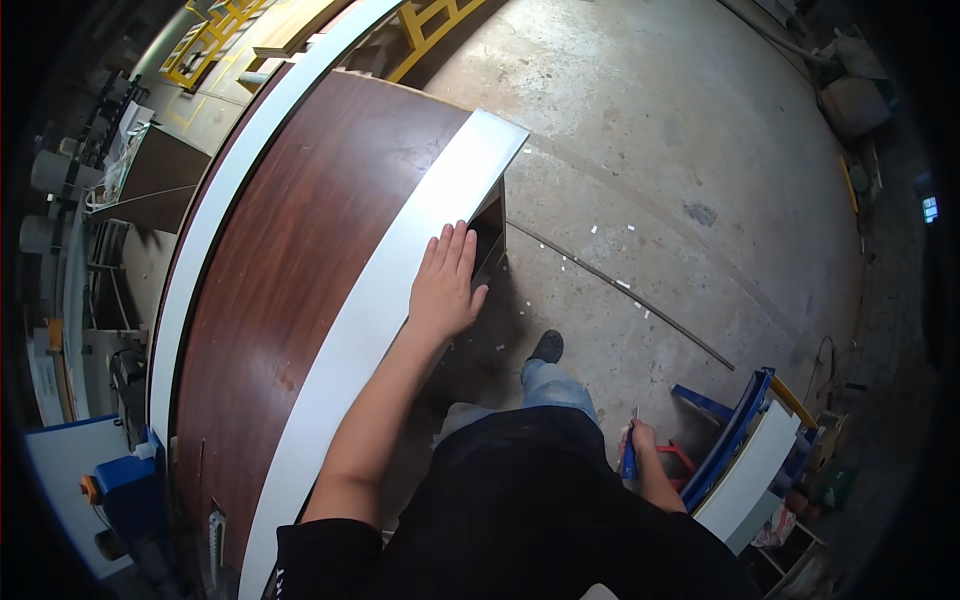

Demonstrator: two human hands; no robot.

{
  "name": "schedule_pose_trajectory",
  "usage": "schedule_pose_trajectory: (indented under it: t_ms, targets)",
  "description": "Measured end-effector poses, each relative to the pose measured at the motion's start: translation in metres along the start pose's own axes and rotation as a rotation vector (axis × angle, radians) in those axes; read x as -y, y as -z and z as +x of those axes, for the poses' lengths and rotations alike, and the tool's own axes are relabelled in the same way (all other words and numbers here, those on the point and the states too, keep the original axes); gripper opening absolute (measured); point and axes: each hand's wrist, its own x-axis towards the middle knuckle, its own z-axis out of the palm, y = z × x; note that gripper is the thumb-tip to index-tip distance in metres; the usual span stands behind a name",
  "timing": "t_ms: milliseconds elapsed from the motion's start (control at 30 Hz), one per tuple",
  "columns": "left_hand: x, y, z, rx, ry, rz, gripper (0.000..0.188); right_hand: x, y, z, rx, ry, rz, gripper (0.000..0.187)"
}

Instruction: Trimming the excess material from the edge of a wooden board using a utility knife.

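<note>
My left hand (447,275) lies flat, fingers stretched out and thumb apart, on a long white strip (376,268) along the near edge of a dark reddish-brown wood-grain tabletop (300,210). It holds nothing. Low on the right, beside my leg, my right hand (641,437) is closed around a hand tool with a blue handle (629,462). A short thin metal piece points up from it; its exact kind is too small to tell.
A second white strip (222,165) runs along the table's far side. Across the concrete floor lies a long thin bar (625,290) among white scraps. At right stands a blue frame (735,435) with a white panel. A blue machine (128,490) is at lower left, yellow frames (432,38) at the top.
</note>
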Motion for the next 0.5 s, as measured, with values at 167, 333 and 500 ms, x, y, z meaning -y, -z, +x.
schedule_pose_trajectory:
  t_ms: [167,333,500]
  targets:
    - [-0.012,-0.003,0.047,-0.043,0.018,-0.031,0.081,0.132,0.02,0.016,0.092,0.266,-0.088,0.035]
    - [-0.019,0.013,0.003,-0.025,0.123,-0.02,0.072,0.315,-0.057,-0.052,0.239,0.663,-0.31,0.034]
    - [-0.02,0.021,-0.076,-0.046,0.32,0.007,0.068,0.435,-0.16,-0.165,0.388,0.941,-0.454,0.043]
